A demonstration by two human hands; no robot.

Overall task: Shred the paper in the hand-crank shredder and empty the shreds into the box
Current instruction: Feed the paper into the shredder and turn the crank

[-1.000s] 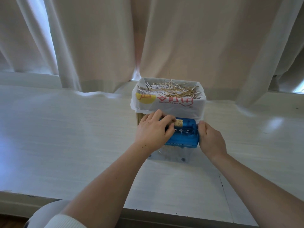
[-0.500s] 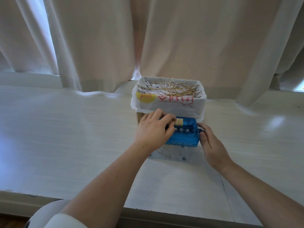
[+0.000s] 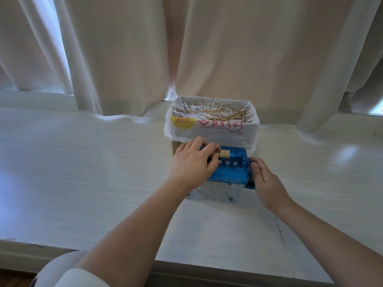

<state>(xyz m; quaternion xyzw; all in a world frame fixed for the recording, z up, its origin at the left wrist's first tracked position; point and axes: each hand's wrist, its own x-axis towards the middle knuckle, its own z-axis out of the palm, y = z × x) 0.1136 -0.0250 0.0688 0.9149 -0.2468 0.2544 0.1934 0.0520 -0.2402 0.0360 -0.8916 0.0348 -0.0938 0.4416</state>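
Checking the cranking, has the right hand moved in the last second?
Yes. The right hand has dropped from the shredder's upper right corner toward its lower right corner, nearer the person; the box stays put.

Right hand point(image 3: 267, 183) lower on crank point(image 3: 249, 184)

Soft curtain-filtered daylight, tabletop point(image 3: 83, 172) glare, wide-angle edge bending.

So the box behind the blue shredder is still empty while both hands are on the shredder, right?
Not quite: the box, lined with a white plastic bag, already holds white and golden shreds, as the head view shows. Both the left hand and right hand are on the blue shredder.
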